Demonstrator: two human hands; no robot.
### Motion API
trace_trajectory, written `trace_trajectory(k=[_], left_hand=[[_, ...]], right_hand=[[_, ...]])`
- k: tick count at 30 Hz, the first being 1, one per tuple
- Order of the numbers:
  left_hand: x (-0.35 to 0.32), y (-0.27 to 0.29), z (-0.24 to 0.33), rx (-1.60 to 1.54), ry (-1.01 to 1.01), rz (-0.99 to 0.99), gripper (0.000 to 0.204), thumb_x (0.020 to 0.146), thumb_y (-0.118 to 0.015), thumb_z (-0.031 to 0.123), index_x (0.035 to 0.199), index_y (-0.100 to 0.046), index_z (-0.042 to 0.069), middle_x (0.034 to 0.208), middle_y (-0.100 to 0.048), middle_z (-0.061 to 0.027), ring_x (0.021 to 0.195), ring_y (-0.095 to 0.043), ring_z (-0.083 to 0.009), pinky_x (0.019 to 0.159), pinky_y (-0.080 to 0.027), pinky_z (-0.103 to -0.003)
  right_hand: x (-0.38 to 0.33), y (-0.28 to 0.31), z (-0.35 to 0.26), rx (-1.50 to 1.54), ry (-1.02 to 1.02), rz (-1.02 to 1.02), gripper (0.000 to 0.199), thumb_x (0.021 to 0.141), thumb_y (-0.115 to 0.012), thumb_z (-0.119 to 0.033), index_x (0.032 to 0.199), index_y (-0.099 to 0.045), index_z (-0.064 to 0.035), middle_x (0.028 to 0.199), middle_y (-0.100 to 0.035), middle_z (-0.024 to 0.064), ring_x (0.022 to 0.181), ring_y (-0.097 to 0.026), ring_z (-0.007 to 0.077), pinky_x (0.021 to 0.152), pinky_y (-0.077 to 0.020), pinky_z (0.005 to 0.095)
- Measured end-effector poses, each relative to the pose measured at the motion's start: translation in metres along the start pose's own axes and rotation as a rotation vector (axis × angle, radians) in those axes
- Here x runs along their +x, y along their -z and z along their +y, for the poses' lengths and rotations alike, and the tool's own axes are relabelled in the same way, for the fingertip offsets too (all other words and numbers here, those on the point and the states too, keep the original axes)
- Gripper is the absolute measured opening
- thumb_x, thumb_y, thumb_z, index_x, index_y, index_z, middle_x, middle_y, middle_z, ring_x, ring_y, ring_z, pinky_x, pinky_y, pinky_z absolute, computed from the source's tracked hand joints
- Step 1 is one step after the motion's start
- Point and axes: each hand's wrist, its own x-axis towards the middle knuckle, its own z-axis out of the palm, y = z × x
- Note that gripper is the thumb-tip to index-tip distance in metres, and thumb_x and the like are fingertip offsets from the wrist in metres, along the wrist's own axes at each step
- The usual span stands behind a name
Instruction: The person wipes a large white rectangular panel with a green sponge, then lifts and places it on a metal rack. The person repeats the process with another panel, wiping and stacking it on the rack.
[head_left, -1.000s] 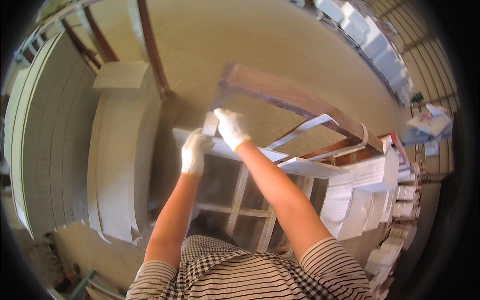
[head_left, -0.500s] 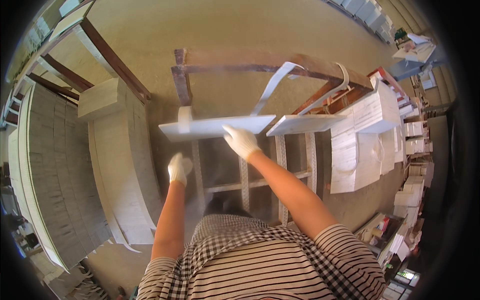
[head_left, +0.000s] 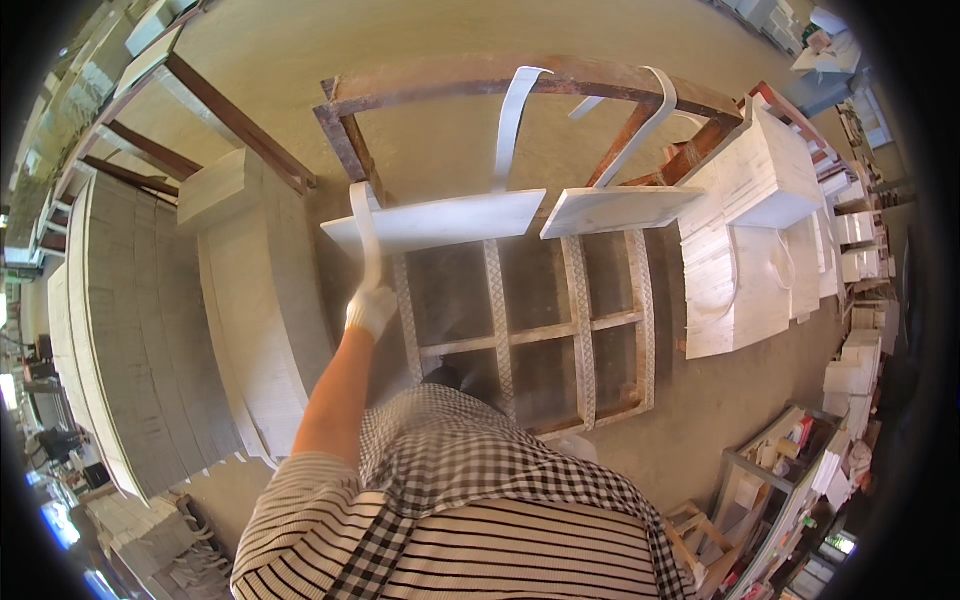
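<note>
My left hand, in a white glove, is closed around the lower end of a pale flat strap. The strap passes over the left end of a long white board lying across the rack. Beside it on the right is a second white board, with a narrow gap between the two. Low by the apron's edge, a pale blurred shape looks like my right hand; its fingers are hidden, and the arm does not show.
Under the boards stands a brown metal rack with a slatted base. Two more straps hang over its back rail. Tall stacks of boards stand at left and right. A grey cart is at lower right.
My left hand has taken hold of the strap, which now stretches down over the board. My right hand has left the board and moved down toward my body. The view has shifted.
</note>
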Motion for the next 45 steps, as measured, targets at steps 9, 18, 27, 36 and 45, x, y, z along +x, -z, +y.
trace_trajectory(k=[9,18,27,36,45], left_hand=[[-0.026,-0.046,0.084,0.141,-0.299,0.137,0.043,0.094,-0.057,0.016,0.136,-0.053,0.012,0.090,-0.059,0.0023,0.065,-0.049,-0.0048,0.060,-0.042,-0.022],[-0.009,-0.031,0.137,0.230,-0.437,0.316,0.039,0.086,-0.070,0.030,0.106,-0.070,-0.004,0.096,-0.069,-0.0053,0.085,-0.061,-0.0127,0.074,-0.048,-0.028],[0.093,-0.017,0.250,0.290,-0.170,0.045,0.013,0.084,-0.064,0.011,0.084,-0.069,-0.001,0.080,-0.066,-0.0083,0.073,-0.063,-0.0179,0.065,-0.050,-0.033],[0.136,-0.022,0.249,0.257,-0.050,0.106,0.013,0.089,-0.057,0.011,0.084,-0.066,0.003,0.074,-0.062,-0.0065,0.059,-0.059,-0.0169,0.052,-0.048,-0.031],[0.150,-0.014,0.242,0.287,-0.042,0.077,0.017,0.091,-0.053,0.011,0.079,-0.063,0.003,0.068,-0.058,-0.0052,0.053,-0.056,-0.0153,0.044,-0.042,-0.029]], right_hand=[[0.008,-0.001,0.011,0.354,-0.070,0.153,0.032,0.086,-0.061,-0.023,0.113,-0.069,-0.0059,0.113,-0.068,0.0138,0.102,-0.064,0.0266,0.090,-0.0496,0.0356],[0.050,0.068,-0.079,0.817,-0.138,0.251,0.021,0.088,-0.060,-0.012,0.105,-0.067,-0.0016,0.073,-0.059,0.0000,0.061,-0.054,0.0084,0.052,-0.0431,0.0251],[0.072,0.056,-0.119,0.767,-0.161,0.145,0.028,0.088,-0.063,-0.013,0.112,-0.066,0.0011,0.081,-0.065,0.0044,0.063,-0.059,0.0094,0.056,-0.0469,0.0247],[0.073,0.029,-0.093,0.813,-0.339,0.177,0.031,0.085,-0.065,-0.013,0.112,-0.067,0.0029,0.086,-0.068,0.0073,0.074,-0.062,0.0109,0.068,-0.0503,0.0268],[0.098,0.036,-0.128,0.867,-0.253,0.131,0.020,0.086,-0.063,-0.012,0.104,-0.067,-0.0024,0.079,-0.062,-0.0005,0.061,-0.055,0.0071,0.052,-0.0427,0.0229]])
